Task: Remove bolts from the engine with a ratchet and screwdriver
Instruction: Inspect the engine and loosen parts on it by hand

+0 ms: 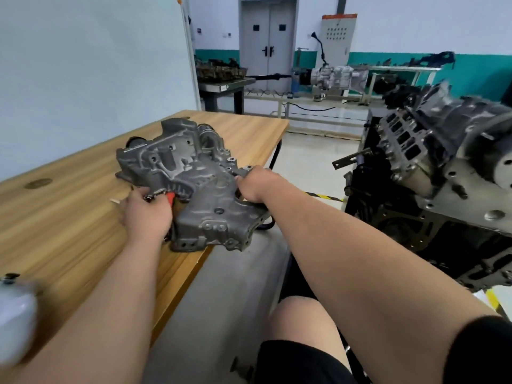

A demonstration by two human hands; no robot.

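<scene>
Grey cast engine cover (194,173), gripped edgewise by our left hand (146,214) and right hand (253,187); we should slide it wholly onto the table (69,217).

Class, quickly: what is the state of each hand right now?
Left hand: closed, gripping the grey engine casting at its left edge.
Right hand: closed, gripping the same casting's right edge.

We see the cast housing (194,184), just toward 9 o'clock, as grey metal, matt and rough-grained. The tabletop (69,217) at 8 o'clock is wood-grain, smooth with a soft sheen. At 3 o'clock the engine (432,151) is bare metal, dull on its ribs, paler and smoother on its flat face. The floor (313,153) at 1 o'clock looks glossy. The shorts (293,361) at 6 o'clock are black matt cloth.
</scene>
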